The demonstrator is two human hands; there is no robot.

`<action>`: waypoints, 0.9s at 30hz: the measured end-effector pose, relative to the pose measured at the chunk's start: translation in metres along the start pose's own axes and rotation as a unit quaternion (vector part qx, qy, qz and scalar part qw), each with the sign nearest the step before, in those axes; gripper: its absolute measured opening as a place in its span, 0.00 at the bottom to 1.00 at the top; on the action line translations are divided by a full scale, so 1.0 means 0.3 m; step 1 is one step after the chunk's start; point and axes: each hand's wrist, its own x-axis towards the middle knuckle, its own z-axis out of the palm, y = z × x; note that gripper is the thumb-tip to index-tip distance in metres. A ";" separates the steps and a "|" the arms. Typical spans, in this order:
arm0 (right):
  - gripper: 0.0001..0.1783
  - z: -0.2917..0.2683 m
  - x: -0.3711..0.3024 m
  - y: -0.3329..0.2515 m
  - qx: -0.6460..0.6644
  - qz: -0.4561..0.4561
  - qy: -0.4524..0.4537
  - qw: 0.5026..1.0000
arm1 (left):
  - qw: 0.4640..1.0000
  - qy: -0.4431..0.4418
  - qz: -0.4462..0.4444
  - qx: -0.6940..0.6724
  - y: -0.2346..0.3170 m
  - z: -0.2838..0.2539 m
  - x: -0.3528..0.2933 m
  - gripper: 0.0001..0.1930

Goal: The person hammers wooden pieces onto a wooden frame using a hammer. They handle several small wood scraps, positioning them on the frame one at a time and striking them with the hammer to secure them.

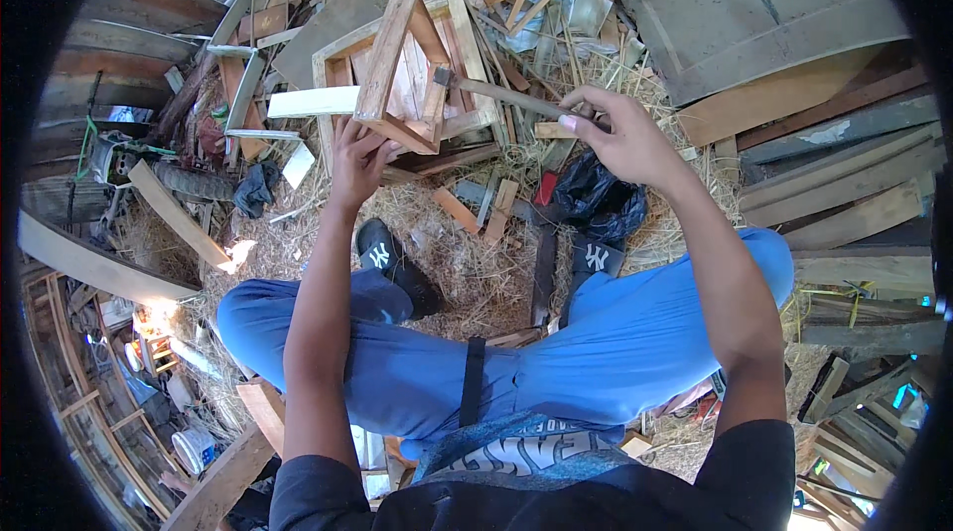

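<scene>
My left hand point(358, 162) is closed on the lower corner of a small wooden frame point(382, 65), which stands tilted in front of me. My right hand point(625, 134) grips the end of a long-handled hammer point(511, 98). The small dark head of the hammer is at the frame's right side piece; I cannot tell whether the two touch. Behind the small frame lies a larger wooden frame point(476, 55). A white-faced board point(314, 101) sticks out to the left beside my left fingers.
Straw and wood offcuts point(476, 208) cover the ground between my shoes. A black plastic bag point(599, 196) lies near my right foot. Planks point(844, 184) are stacked at the right, below a large grey panel point(764, 15). Curved boards point(109, 253) and a white bucket point(194, 450) are at the left.
</scene>
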 end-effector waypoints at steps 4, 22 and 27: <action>0.13 -0.010 -0.004 -0.034 0.011 0.050 -0.005 0.999 | 1.000 -0.003 0.007 0.000 0.018 -0.007 0.004 0.14; 0.13 -0.004 0.003 -0.027 -0.015 0.020 0.004 1.000 | 0.999 -0.031 -0.007 -0.006 0.006 -0.027 0.004 0.19; 0.13 -0.001 0.007 -0.014 -0.015 0.020 0.006 1.000 | 0.999 -0.016 -0.006 -0.044 0.012 -0.014 0.015 0.13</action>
